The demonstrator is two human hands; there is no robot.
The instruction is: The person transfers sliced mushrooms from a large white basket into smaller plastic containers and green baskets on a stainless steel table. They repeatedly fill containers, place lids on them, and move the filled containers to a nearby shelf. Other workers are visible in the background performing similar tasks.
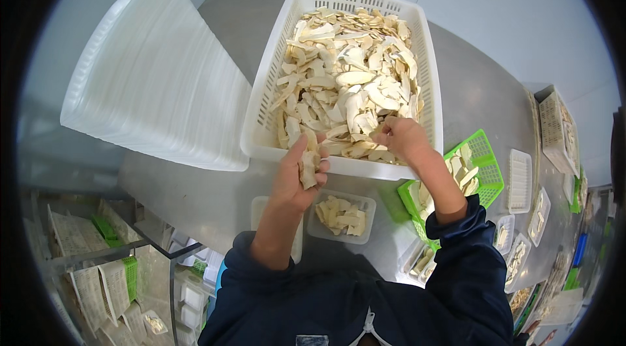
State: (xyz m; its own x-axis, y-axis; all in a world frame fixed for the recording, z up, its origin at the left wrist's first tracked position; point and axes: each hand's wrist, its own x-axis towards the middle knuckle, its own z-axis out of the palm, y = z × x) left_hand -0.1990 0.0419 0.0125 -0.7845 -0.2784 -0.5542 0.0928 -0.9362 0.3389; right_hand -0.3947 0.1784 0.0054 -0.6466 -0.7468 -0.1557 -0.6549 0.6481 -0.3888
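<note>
A large white plastic basket in front of me holds a heap of pale slices that look like sliced mushroom. Over its near left edge, my left hand is closed around a few slices, palm up. Curled fingers bring my right hand down to the slices at the basket's near right; whether they grip one is hidden. Below the basket, a clear plastic tray contains a small pile of slices. Another pale tray is partly covered by my left forearm.
A tall stack of white foam trays leans beside the basket on the metal table. Right of me, a green basket holds more slices, partly behind my forearm. Several small trays lie farther right. Shelves with baskets stand lower left.
</note>
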